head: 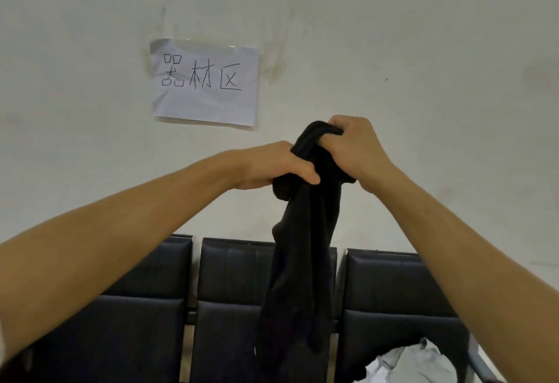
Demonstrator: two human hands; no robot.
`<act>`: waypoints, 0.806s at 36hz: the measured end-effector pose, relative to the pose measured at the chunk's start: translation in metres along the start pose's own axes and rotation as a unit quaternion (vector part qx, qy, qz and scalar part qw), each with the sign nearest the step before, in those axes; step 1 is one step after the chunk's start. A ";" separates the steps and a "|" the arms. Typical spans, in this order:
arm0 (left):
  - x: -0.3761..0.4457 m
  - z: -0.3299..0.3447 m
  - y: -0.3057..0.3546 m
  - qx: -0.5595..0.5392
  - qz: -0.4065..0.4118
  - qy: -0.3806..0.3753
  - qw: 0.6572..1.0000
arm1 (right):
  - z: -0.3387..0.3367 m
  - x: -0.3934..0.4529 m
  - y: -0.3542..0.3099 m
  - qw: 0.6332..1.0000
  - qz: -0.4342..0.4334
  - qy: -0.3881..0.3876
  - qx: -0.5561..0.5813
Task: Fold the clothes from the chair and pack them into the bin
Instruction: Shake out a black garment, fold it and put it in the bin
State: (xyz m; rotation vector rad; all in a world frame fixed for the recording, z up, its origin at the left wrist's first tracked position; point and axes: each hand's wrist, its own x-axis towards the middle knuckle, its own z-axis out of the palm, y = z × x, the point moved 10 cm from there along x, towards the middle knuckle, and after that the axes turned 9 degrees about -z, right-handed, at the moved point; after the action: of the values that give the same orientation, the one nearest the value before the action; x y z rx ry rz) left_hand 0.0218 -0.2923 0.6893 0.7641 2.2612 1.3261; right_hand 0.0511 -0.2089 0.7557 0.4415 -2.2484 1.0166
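A black garment hangs bunched and long in front of the wall, held up high by both hands. My left hand grips its upper part from the left. My right hand grips the top of the bunch from the right, slightly higher. The garment's lower end dangles in front of the middle seat of a row of black chairs. A pale crumpled garment lies on the right seat at the bottom edge. No bin is in view.
A white paper sign with handwritten characters is taped to the wall above the chairs. The row has three dark padded seats with backrests against the wall. A dark strap or cloth edge lies beside the pale garment.
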 end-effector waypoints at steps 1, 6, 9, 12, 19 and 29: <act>0.002 0.004 0.001 -0.035 -0.003 -0.009 0.999 | -0.003 0.000 0.006 1.000 0.009 0.022 0.011; 0.016 -0.010 -0.003 -0.121 -0.002 0.095 0.988 | 0.015 -0.010 0.033 0.989 0.034 -0.038 0.141; 0.017 -0.035 -0.003 -0.289 0.024 0.143 0.946 | 0.040 -0.039 0.074 0.960 0.112 -0.179 0.182; 0.016 -0.059 0.006 -0.414 0.056 0.168 0.893 | 0.075 -0.086 0.109 0.921 0.174 -0.318 0.141; 0.027 -0.064 0.021 -0.490 0.087 0.159 0.853 | 0.111 -0.118 0.114 0.908 0.198 -0.347 0.129; 0.030 0.024 -0.052 -0.251 -0.107 -0.103 0.957 | 0.090 -0.068 0.084 0.852 0.261 -0.107 0.442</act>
State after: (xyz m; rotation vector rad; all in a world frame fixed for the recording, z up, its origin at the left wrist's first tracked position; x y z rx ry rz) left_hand 0.0003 -0.2780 0.6301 0.4389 1.6824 1.5389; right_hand 0.0215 -0.2195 0.6189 0.3126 -1.9877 2.4121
